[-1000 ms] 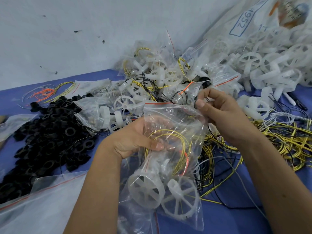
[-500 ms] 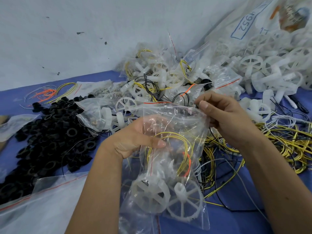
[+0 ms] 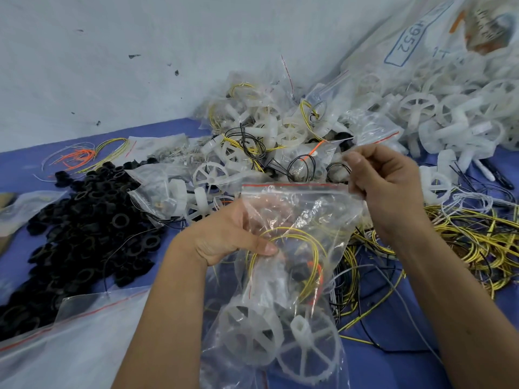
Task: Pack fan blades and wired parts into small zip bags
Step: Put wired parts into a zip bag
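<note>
A clear zip bag (image 3: 297, 217) with a red seal line hangs between my hands over the blue table. Inside it lie two white fan blade wheels (image 3: 280, 338), a loop of yellow wire (image 3: 292, 248), an orange wire and a small black part. My left hand (image 3: 224, 234) grips the bag's left side, thumb pressed on its front. My right hand (image 3: 384, 186) pinches the bag's top right corner at the seal.
A heap of black rings (image 3: 84, 228) lies to the left. Filled zip bags and loose white wheels (image 3: 266, 141) pile up at the back and right. Tangled yellow and black wires (image 3: 463, 242) spread on the right. Empty zip bags (image 3: 70, 341) lie at the lower left.
My right hand has shifted right along the bag's top edge to its corner. The bag hangs a little lower, and its seal line now runs straight.
</note>
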{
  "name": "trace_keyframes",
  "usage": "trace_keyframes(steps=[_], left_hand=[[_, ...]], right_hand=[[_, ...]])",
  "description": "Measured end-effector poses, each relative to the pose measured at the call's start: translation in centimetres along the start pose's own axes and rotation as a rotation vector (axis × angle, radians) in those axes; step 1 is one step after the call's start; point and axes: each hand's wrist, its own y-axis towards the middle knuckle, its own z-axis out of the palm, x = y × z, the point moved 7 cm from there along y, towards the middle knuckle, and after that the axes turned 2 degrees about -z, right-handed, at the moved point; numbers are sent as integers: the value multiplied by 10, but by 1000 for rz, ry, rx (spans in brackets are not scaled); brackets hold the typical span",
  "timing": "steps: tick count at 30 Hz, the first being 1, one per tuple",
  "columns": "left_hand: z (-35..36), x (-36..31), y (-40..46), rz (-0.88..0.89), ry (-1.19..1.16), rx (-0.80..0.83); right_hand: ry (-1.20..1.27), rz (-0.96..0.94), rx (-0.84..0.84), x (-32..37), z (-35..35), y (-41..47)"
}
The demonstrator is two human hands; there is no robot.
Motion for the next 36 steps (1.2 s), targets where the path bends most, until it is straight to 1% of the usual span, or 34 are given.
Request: trace_keyframes(steps=[2,4,6,7,9,11,13,14,16,18,24,26,28,30,32,34,36], left_hand=[[-1,1,-1,1,12,5],[-9,3,-1,13,-17,-57],[-14,-1,0,46,-34,-134],[-17,-4,1,72,-47,-187],[-23,-8,2,125,-151,-298],[-29,-9,3,147,-237,-409],[-39,-7,1,135,-238,-521],[-42,-8,-1,141,-239,-535],[-42,-9,-1,164,-233,-512],[-43,-11,-4,185,-221,-523],[-52,-14,-11,222,-196,-536],[-55,-15,-13,246,-212,-547],[-58,-16,-16,246,-209,-583],[-63,-17,-21,225,-130,-655],[-65,-26,-25,266,5,-757],[-57,-49,-29,404,240,-875],[-36,-74,-26,532,601,-956]], right_hand=[[9,-17,-76,1,-10,4],[23,20,-76,-2,-15,7],[-15,92,36,-8,-7,4],[-78,131,103,-11,0,1],[-200,184,216,-17,11,-5],[-213,222,307,-21,18,-9],[-208,245,391,-23,23,-11],[-197,249,416,-24,23,-12],[-145,239,413,-24,22,-11],[-116,207,373,-20,20,-9],[-153,76,224,-17,13,-3],[-98,101,223,-18,12,-3],[-17,164,279,-21,13,-4],[25,191,334,-23,15,-5],[33,170,332,-23,16,-5],[-42,111,305,-20,17,-5],[-201,15,289,-14,21,-6]])
